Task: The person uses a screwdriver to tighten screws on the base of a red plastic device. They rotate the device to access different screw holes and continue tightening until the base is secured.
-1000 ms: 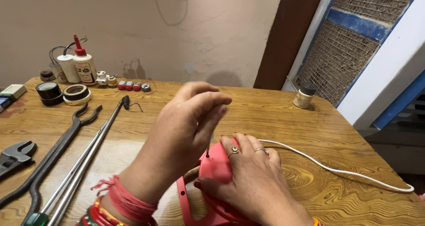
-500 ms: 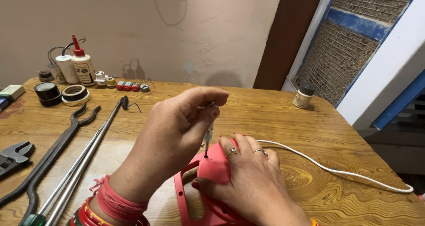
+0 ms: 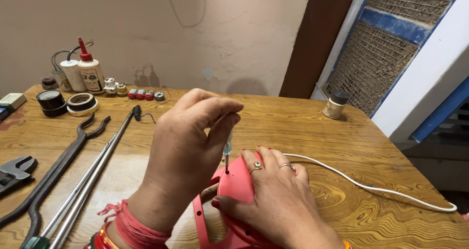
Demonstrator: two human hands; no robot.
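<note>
Centrally, my left hand (image 3: 188, 146) pinches a small screwdriver (image 3: 227, 151) upright, fingers closed on its clear handle, the tip set into a hole on top of the red plastic housing (image 3: 234, 185). My right hand (image 3: 273, 200) is clamped over that housing, palm down, pressing it against the wooden table (image 3: 303, 127) near the front edge. A white cord (image 3: 371, 185) trails from the housing toward the right edge.

Risk, as I judge it: the thin tip could slip out of the hole and jab the right fingers lying just beside it, should the shaft tilt or the pressing hand let the housing rock. The rounded shell looks liable to roll.

Compared with one second ago, the left hand was raised with fingers loosely extended and no tool visible; half a second ago the screwdriver was already lowered to the housing. The right hand has not shifted.

At left lie long black tongs (image 3: 53, 173), two metal rods (image 3: 93, 180) and a wrench (image 3: 14, 171); tape rolls (image 3: 66, 102) and a glue bottle (image 3: 90, 73) stand at the far edge.
</note>
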